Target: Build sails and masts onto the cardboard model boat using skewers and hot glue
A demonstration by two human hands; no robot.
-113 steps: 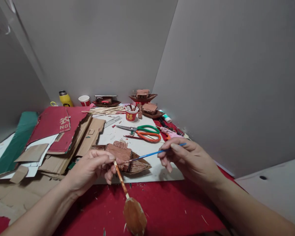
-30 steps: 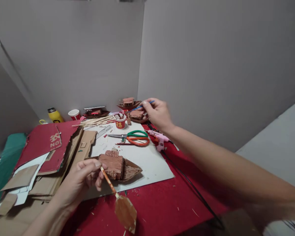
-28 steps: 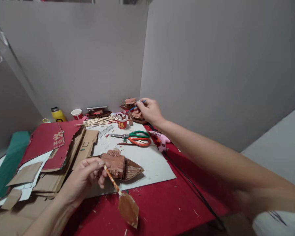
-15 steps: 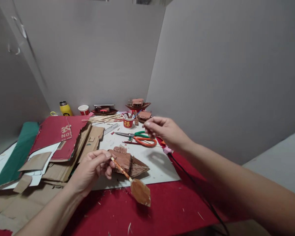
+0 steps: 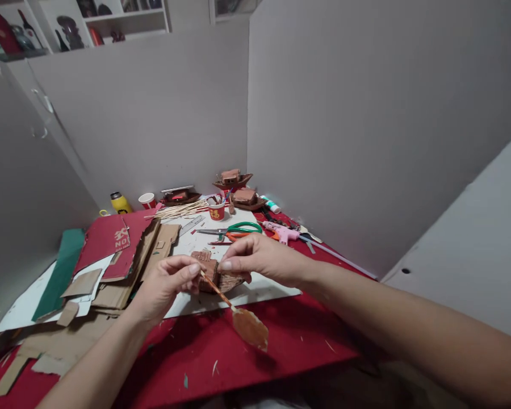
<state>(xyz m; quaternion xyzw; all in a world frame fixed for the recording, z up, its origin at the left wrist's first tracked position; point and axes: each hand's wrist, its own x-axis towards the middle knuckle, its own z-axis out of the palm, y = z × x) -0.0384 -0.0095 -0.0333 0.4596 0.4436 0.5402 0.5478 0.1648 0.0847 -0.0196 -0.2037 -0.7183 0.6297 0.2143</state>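
Note:
My left hand (image 5: 170, 284) pinches the thin handle of a small brown paddle (image 5: 250, 328), whose flat, pale-edged blade points down and right over the red cloth. Just right of it, my right hand (image 5: 259, 258) is closed in a pinch, thumb against forefinger; anything between those fingertips is too small or hidden to make out. Behind both hands a brown cardboard model boat (image 5: 208, 277) sits on the white board (image 5: 272, 286), partly covered by the fingers. Scissors (image 5: 234, 230) with green and orange handles lie beyond my right hand.
A pink glue gun (image 5: 283, 233) lies at the right. Cardboard sheets (image 5: 164, 238) and a red piece (image 5: 106, 238) are piled at the left. Behind are thin wooden sticks (image 5: 181, 210), a red paper cup (image 5: 216, 209), another model boat (image 5: 232, 179) and a yellow bottle (image 5: 120, 203).
My right hand has come down and left from beside the scissors to near my left hand and the boat. The left keeps hold of the paddle. The view has shifted, revealing the glue gun.

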